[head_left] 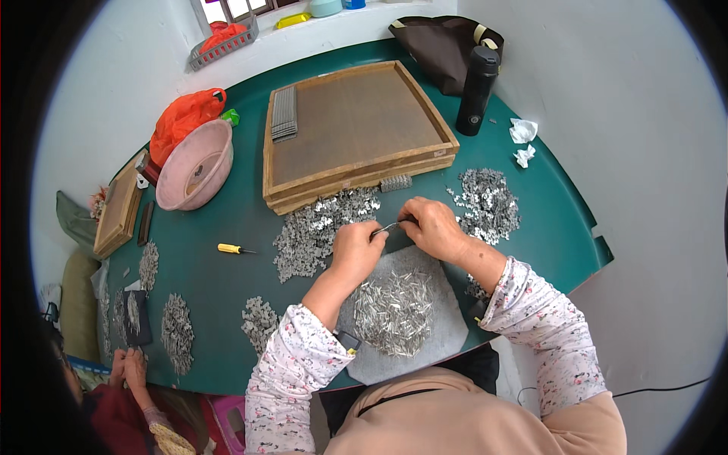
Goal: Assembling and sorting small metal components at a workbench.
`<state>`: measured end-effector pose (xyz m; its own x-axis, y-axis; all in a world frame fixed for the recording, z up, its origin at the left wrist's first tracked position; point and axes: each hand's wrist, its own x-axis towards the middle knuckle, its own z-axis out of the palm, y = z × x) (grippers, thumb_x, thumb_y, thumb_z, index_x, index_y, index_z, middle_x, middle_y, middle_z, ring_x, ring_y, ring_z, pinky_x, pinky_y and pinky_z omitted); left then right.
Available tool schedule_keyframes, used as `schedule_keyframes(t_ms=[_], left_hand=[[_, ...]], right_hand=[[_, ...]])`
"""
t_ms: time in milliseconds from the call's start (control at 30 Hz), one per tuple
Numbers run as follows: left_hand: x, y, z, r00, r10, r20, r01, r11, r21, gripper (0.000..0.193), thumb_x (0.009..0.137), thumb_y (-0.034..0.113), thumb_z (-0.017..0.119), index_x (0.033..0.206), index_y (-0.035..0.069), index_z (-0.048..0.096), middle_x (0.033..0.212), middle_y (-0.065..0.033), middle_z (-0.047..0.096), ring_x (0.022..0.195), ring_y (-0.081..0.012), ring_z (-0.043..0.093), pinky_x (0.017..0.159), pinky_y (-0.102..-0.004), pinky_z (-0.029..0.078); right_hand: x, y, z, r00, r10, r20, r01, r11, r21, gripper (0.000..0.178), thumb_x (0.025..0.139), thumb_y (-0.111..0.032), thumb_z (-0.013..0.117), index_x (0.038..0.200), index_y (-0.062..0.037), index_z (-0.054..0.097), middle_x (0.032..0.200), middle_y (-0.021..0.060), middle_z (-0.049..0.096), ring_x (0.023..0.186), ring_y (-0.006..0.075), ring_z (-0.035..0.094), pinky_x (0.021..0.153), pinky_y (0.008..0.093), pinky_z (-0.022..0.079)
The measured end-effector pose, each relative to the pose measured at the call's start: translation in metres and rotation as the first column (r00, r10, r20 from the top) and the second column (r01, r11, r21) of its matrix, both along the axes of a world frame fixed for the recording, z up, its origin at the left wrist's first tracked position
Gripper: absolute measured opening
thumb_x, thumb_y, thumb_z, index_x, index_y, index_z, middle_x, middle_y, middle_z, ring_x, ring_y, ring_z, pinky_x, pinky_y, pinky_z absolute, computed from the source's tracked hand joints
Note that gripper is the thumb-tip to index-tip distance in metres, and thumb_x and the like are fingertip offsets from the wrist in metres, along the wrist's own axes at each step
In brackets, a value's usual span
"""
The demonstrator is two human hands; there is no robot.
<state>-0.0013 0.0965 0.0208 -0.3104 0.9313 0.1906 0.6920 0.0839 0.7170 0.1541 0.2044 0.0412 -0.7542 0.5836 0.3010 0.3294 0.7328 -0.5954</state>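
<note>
My left hand [358, 249] and my right hand [436, 229] are close together above the far edge of a grey board [449, 327]. Fingers of both are pinched on a thin, curved metal piece [391, 225] that spans the gap between them; its exact kind is too small to make out. On the board lies a heap of slim silvery pins [394, 312]. Just beyond my left hand spreads a big pile of small grey metal parts [315, 235]. Another pile of such metal parts [487, 203] sits to the right of my right hand.
Stacked wooden trays [356, 121] stand at the back, grey metal strips [284, 114] inside. A black bottle [478, 91] is right of them. A pink basin [197, 167] and yellow-handled screwdriver [230, 249] lie left. Another person's hands [130, 367] work at lower left.
</note>
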Motion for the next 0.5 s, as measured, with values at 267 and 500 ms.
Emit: schedule_keyframes(t_ms=[267, 500], left_hand=[[-0.007, 0.062, 0.013, 0.888, 0.06, -0.456, -0.048, 0.998, 0.037, 0.017, 0.078, 0.021, 0.071, 0.077, 0.005, 0.069, 0.08, -0.013, 0.068, 0.076, -0.0332, 0.066, 0.067, -0.0446, 0.051], [-0.015, 0.091, 0.007, 0.826, 0.066, -0.56, -0.09, 0.996, -0.015, 0.02, 0.077, 0.023, 0.073, 0.08, 0.003, 0.069, 0.079, -0.0145, 0.069, 0.076, -0.0325, 0.068, 0.068, -0.0437, 0.052]], right_hand=[[-0.02, 0.053, -0.016, 0.992, -0.124, 0.029, 0.121, 0.988, 0.097, 0.009, 0.08, -0.008, 0.065, 0.088, -0.0032, 0.064, 0.093, 0.0162, 0.065, 0.087, 0.0365, 0.063, 0.077, 0.046, 0.051], [-0.033, 0.075, -0.028, 0.985, -0.16, 0.06, 0.141, 0.959, 0.245, 0.012, 0.079, -0.008, 0.066, 0.087, -0.0025, 0.06, 0.09, 0.017, 0.063, 0.085, 0.036, 0.064, 0.074, 0.0445, 0.052]])
